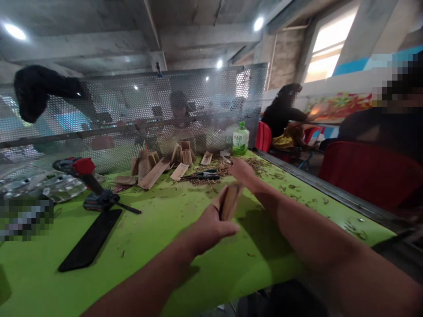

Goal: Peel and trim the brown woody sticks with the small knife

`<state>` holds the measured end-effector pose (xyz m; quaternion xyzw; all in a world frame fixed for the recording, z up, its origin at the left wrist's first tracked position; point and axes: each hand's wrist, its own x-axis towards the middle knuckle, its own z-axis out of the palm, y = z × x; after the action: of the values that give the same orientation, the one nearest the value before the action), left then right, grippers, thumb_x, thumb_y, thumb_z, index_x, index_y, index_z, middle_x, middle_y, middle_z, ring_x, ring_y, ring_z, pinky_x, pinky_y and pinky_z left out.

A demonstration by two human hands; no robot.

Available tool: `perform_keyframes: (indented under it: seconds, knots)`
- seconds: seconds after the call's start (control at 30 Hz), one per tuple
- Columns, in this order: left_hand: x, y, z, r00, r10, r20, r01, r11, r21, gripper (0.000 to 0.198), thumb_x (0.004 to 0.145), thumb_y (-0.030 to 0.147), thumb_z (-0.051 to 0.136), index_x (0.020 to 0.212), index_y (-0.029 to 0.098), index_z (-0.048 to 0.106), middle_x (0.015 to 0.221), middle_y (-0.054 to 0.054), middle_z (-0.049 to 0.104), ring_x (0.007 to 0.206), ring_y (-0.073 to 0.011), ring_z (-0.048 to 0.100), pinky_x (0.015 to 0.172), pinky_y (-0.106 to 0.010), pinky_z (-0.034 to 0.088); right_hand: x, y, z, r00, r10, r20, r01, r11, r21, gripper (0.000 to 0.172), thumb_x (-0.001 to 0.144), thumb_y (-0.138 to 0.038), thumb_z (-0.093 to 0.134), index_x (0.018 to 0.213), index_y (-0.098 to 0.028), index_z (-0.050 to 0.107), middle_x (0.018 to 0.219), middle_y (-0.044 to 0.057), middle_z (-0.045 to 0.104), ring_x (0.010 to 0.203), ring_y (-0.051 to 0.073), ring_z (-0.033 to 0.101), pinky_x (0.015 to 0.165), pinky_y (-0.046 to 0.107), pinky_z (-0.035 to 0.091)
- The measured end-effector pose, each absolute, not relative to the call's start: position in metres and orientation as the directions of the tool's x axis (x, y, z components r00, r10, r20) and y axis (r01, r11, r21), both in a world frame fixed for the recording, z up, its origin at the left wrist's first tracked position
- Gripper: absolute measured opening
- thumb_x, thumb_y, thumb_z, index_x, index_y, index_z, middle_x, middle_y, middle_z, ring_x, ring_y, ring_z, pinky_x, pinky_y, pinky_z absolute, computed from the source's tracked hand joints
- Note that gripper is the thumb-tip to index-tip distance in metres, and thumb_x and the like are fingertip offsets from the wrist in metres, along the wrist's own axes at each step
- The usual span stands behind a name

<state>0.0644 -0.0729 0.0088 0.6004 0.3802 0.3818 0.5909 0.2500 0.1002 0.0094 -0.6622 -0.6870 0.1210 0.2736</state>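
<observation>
My left hand (211,229) is closed around a short, flat piece of wood (231,203), tilted upright above the green table. The wood's upper end is slightly smeared by motion. My right hand (243,171) reaches farther out, at the edge of a heap of small brown bits (222,168). Its fingers point away from me and are mostly hidden, so what they touch or hold does not show. Pliers-like tools with dark handles (205,175) lie left of that hand. A small whitish object (225,154) sits just beyond it.
Wooden pieces (153,174) are stacked against the perforated metal screen (139,127). A green-capped bottle (240,140) stands at the back right. On the left are a cordless drill (94,182) and a black flat strip (90,241). People sit beyond the table's right edge, near red chairs (366,176).
</observation>
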Motion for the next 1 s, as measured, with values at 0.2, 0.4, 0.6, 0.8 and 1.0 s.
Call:
perform_keyframes:
  seconds: [0.2, 0.4, 0.6, 0.8, 1.0]
  knots:
    - [0.039, -0.032, -0.004, -0.035, 0.999, -0.04, 0.022, 0.041, 0.999, 0.085, 0.065, 0.02, 0.068, 0.146, 0.028, 0.046, 0.103, -0.008, 0.065, 0.069, -0.0159, 0.053, 0.053, -0.023, 0.038, 0.218, 0.069, 0.016, -0.105, 0.928, 0.358, 0.926, 0.222, -0.306, 0.03, 0.088, -0.032, 0.05, 0.095, -0.017, 0.074, 0.089, 0.011, 0.074, 0.081, 0.021, 0.066, 0.067, 0.024, 0.04]
    - [0.039, -0.026, -0.007, -0.059, 0.997, 0.04, -0.011, -0.04, 0.999, 0.082, 0.058, 0.011, 0.07, 0.136, 0.033, 0.057, 0.108, -0.003, 0.069, 0.069, -0.0162, 0.054, 0.055, -0.024, 0.038, 0.184, 0.04, 0.015, -0.336, 0.895, 0.295, 0.924, 0.373, -0.081, 0.027, 0.088, -0.029, 0.048, 0.094, -0.021, 0.073, 0.092, 0.012, 0.075, 0.08, 0.022, 0.068, 0.068, 0.026, 0.043]
    - [0.04, -0.027, -0.01, -0.078, 0.995, 0.057, 0.034, -0.054, 0.998, 0.082, 0.057, 0.009, 0.074, 0.135, 0.03, 0.059, 0.104, -0.004, 0.072, 0.075, -0.0226, 0.058, 0.062, -0.027, 0.039, 0.192, 0.051, 0.016, -0.307, 0.911, 0.276, 0.941, 0.334, -0.052, 0.03, 0.091, -0.025, 0.045, 0.098, -0.02, 0.073, 0.096, 0.013, 0.074, 0.083, 0.022, 0.068, 0.072, 0.027, 0.045]
    - [0.041, -0.024, -0.008, -0.05, 0.992, 0.112, 0.084, -0.108, 0.991, 0.085, 0.058, 0.006, 0.072, 0.138, 0.031, 0.056, 0.108, -0.002, 0.072, 0.073, -0.0208, 0.058, 0.064, -0.027, 0.039, 0.198, 0.057, 0.016, -0.326, 0.891, 0.317, 0.928, 0.365, -0.071, 0.027, 0.089, -0.025, 0.047, 0.096, -0.019, 0.073, 0.096, 0.012, 0.075, 0.082, 0.02, 0.067, 0.069, 0.025, 0.041]
    - [0.044, -0.025, -0.003, -0.04, 0.995, 0.094, -0.011, -0.095, 0.995, 0.083, 0.054, 0.004, 0.074, 0.133, 0.03, 0.061, 0.108, -0.004, 0.071, 0.083, -0.0245, 0.06, 0.068, -0.027, 0.04, 0.207, 0.065, 0.012, -0.335, 0.864, 0.376, 0.928, 0.372, -0.026, 0.027, 0.088, -0.026, 0.048, 0.095, -0.018, 0.073, 0.092, 0.011, 0.075, 0.08, 0.021, 0.067, 0.066, 0.025, 0.04]
